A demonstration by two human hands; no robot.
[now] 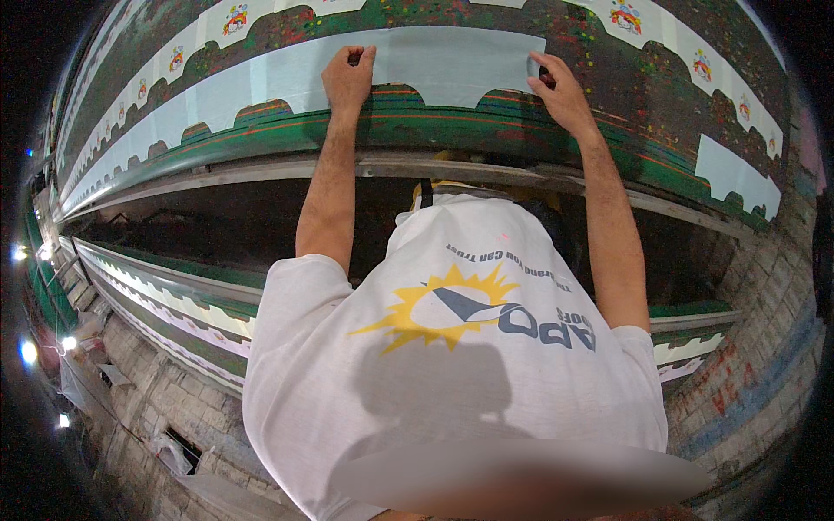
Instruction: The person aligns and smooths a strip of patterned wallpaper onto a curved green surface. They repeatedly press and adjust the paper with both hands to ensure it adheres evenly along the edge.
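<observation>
A pale blue cut panel (pixel 452 65), thin and flat like fabric, lies along the near side of the long green-and-dark table. Its near edge has curved notches. My left hand (pixel 347 80) is closed in a pinch at the panel's left end, thumb against the curled forefinger. At the right end my right hand (pixel 563 94) pinches the panel's edge, which curls up slightly between thumb and fingers. Whether this piece is fully apart from the pale blue panels (pixel 217 91) on its left, I cannot tell.
Beyond lies a row of white panels (pixel 669 48) with small colourful prints. Another pale blue panel (pixel 730 169) lies at the right. A metal rail (pixel 261 169) edges the table. Behind me stands a second long table (pixel 174 291) with panels, on brick floor (pixel 747 347).
</observation>
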